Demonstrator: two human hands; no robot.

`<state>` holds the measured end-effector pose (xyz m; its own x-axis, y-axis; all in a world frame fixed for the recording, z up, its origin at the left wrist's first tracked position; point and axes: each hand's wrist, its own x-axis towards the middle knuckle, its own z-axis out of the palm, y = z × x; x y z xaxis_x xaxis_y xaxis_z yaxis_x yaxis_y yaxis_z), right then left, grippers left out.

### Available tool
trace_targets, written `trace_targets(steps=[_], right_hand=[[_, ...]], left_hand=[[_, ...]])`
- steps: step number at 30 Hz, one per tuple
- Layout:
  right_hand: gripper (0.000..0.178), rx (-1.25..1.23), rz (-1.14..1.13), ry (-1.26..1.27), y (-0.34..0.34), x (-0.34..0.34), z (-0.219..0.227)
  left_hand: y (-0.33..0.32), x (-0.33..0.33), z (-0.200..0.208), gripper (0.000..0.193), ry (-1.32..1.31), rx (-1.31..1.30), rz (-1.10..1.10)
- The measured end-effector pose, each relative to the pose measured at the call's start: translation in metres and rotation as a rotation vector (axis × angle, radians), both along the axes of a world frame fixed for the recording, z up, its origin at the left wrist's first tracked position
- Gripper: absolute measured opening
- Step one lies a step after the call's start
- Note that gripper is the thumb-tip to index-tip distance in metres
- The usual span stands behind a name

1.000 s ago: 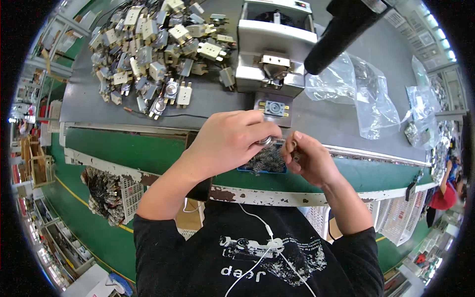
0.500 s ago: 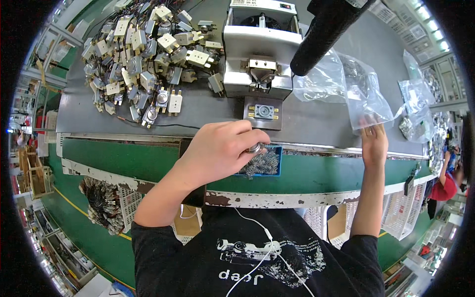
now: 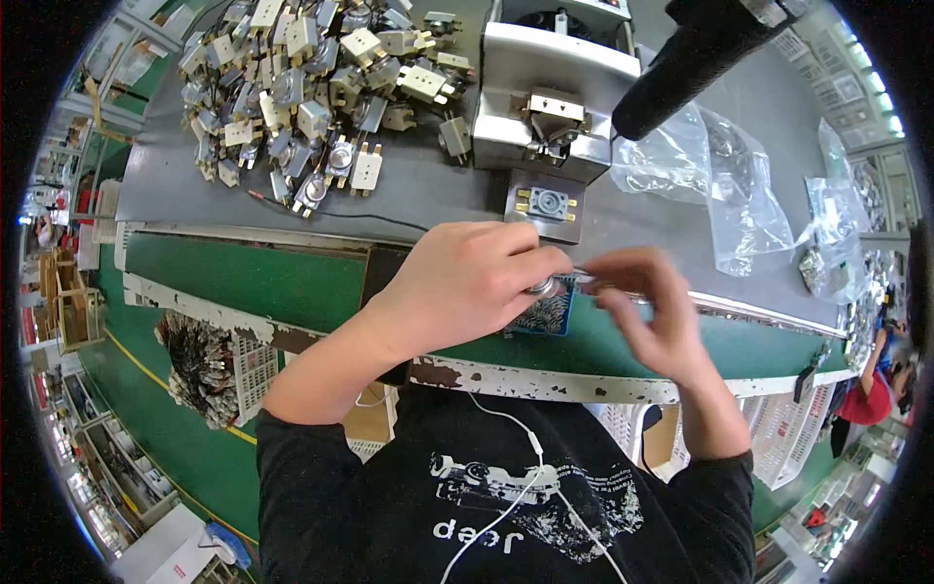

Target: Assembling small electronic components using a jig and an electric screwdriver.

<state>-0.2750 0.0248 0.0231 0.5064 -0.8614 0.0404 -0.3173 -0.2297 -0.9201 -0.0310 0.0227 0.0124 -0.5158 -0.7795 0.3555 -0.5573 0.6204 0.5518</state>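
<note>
My left hand (image 3: 477, 273) is closed on a small round metal part (image 3: 544, 286), pinched between thumb and fingers above the front edge of the bench. Close to its right is my right hand (image 3: 657, 311), fingers curved toward that part and blurred by motion; whether it holds anything is not clear. Below the hands lies a blue tray (image 3: 565, 329) of small coil springs (image 3: 543, 316), partly hidden by the left hand. Just beyond them, a grey square part with brass terminals (image 3: 550, 202) sits on a metal block (image 3: 561, 232) before the bench machine (image 3: 545, 73).
A heap of switch-like parts with wires (image 3: 311, 97) covers the bench's far left. At the right lie clear plastic bags (image 3: 744, 209). A thick black handle (image 3: 681, 73) slants over the bench beside the machine. A dark flat object (image 3: 379, 277) lies partly under my left forearm.
My right hand has left the plastic bag and come left, up to my left hand. The left hand still pinches the round part. The whole view has shifted slightly.
</note>
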Motion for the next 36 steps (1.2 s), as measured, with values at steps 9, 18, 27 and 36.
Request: trace_targets(steps=[9, 18, 27, 36], right_hand=[[0.018, -0.206, -0.115, 0.136, -0.027, 0.017, -0.002], [0.022, -0.465, -0.047, 0.212, -0.062, 0.035, -0.029], [0.029, -0.522, -0.011, 0.327, -0.065, 0.042, -0.028], [0.028, -0.536, -0.062, 0.256, -0.056, 0.038, -0.013]], left_hand=[[0.01, 0.007, 0.013, 0.043, -0.1, 0.0, -0.016], [0.009, 0.005, 0.0, 0.046, -0.061, 0.099, -0.164], [0.004, 0.008, 0.01, 0.038, -0.145, 0.189, -0.115], [-0.014, 0.02, 0.005, 0.035, -0.061, 0.241, 0.024]])
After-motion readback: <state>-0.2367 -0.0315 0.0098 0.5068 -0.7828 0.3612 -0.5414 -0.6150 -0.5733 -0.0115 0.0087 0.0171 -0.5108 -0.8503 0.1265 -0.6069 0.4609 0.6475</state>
